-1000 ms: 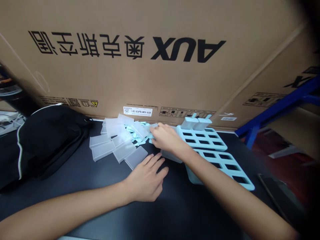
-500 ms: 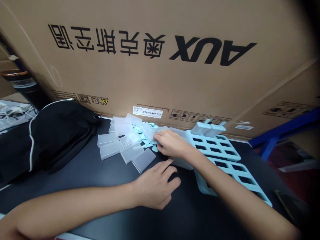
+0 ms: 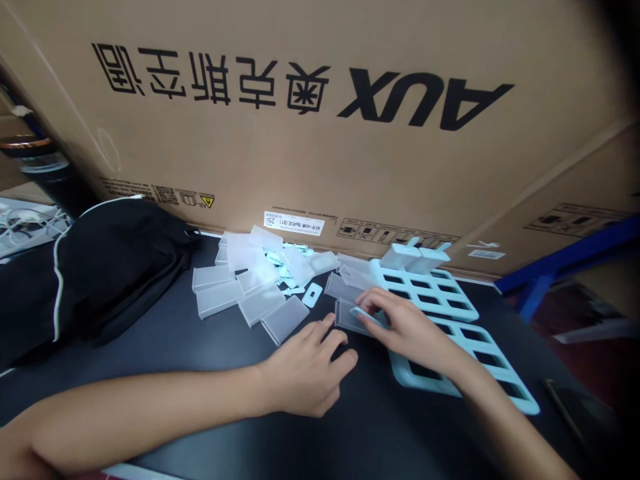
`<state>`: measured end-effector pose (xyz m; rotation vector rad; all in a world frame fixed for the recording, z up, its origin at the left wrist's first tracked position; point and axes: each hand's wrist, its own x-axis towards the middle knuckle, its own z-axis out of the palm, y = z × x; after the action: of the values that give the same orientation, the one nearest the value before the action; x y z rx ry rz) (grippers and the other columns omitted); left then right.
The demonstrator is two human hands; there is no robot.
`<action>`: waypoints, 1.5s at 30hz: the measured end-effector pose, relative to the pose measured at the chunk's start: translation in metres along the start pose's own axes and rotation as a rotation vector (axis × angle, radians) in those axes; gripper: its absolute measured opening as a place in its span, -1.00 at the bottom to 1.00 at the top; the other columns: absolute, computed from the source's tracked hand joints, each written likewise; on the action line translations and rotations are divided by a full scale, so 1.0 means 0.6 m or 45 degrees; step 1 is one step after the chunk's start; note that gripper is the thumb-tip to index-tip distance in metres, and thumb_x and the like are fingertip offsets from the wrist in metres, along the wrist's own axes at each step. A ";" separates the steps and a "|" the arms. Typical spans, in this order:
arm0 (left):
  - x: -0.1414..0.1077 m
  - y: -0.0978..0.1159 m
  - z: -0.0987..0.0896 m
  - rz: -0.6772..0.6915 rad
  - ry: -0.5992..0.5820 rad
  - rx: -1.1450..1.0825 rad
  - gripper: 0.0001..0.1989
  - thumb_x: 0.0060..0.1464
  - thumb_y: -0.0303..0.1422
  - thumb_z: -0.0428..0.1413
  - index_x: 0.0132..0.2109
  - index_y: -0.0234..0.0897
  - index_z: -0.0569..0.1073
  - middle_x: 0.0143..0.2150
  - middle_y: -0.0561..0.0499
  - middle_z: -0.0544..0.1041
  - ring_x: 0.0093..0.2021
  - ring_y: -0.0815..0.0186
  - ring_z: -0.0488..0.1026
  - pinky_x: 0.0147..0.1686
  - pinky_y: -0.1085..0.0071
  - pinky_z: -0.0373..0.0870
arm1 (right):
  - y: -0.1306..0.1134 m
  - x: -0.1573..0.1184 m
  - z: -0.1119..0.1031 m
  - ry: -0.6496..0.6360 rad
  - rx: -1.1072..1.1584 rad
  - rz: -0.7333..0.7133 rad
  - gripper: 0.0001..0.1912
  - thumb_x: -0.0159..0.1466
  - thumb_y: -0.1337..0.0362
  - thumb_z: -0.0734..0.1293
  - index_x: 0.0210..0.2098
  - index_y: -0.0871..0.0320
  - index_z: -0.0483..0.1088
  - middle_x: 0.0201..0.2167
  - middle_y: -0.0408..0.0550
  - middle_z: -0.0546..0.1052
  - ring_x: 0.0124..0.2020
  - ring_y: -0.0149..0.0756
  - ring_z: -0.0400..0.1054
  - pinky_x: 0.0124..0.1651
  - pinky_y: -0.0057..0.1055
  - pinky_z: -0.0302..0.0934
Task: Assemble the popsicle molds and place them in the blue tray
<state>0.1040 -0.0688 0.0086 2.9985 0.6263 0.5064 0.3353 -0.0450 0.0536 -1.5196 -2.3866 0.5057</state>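
My right hand [image 3: 413, 327] pinches a light-blue popsicle stick [image 3: 358, 311] between thumb and fingers. Just under it lies a translucent popsicle mold [image 3: 345, 319], partly covered by the fingers. Resting on the dark table, my left hand [image 3: 307, 373] holds nothing, its fingers loosely bent and apart. Left of the hands, several translucent molds [image 3: 220, 298] are fanned out around a pile of light-blue sticks [image 3: 280, 267]. One flat stick piece with a hole [image 3: 313, 295] lies apart from the pile. On the right, two molds with sticks stand in a light-blue tray [image 3: 430, 305].
A second light-blue tray [image 3: 520, 393] lies nearer to me. A large cardboard box [image 3: 300, 160] walls off the back. A black cloth bag [image 3: 120, 267] sits at the left, and a dark phone-like object [image 3: 570, 407] at the right edge.
My right hand has moved from the stick pile to the right and nearer, and a light-blue popsicle stick now shows in its fingers. My left hand has stayed almost still.
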 end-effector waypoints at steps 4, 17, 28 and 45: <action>-0.002 -0.002 0.004 0.022 0.000 -0.065 -0.59 0.13 -0.40 0.04 0.12 -0.42 0.30 0.01 -0.22 0.37 0.20 -0.06 0.29 0.17 0.13 0.30 | 0.005 -0.020 0.032 0.038 0.069 -0.003 -0.87 0.37 0.21 0.16 -0.21 0.10 0.29 -0.01 0.01 0.40 -0.04 -0.24 0.33 -0.01 -0.28 0.20; 0.000 -0.004 0.017 0.278 0.798 -0.116 -0.88 0.09 -0.48 0.13 -0.24 -0.27 0.32 -0.32 0.06 0.20 -0.23 0.32 0.21 0.04 0.21 0.43 | -0.054 -0.035 0.038 -0.110 0.826 -0.010 -0.81 0.39 0.14 0.20 -0.20 0.11 0.34 -0.18 -0.09 0.45 -0.28 -0.38 0.31 -0.25 -0.44 0.21; -0.001 -0.017 0.017 0.265 0.749 -0.663 -0.56 -0.06 -0.66 0.09 -0.01 -0.28 0.26 -0.10 -0.07 0.21 0.15 0.13 0.30 0.05 0.23 0.48 | -0.029 -0.043 0.011 -0.174 0.890 -0.086 -0.87 0.30 0.22 0.35 -0.31 0.14 0.49 -0.36 -0.12 0.38 -0.39 -0.46 0.27 -0.33 -0.48 0.17; 0.007 -0.009 0.015 0.041 0.556 -0.960 -0.48 0.16 -0.24 0.21 0.09 -0.17 0.07 -0.13 -0.07 0.53 -0.20 0.29 0.55 -0.19 0.35 0.48 | -0.040 -0.037 0.034 -0.244 1.517 0.254 -0.72 0.13 0.23 0.49 -0.30 0.17 0.33 -0.51 -0.16 0.49 -0.49 -0.43 0.43 -0.43 -0.51 0.35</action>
<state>0.1086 -0.0621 0.0009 2.1962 0.2936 1.1172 0.3168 -0.0775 0.0448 -1.0972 -1.4227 1.7486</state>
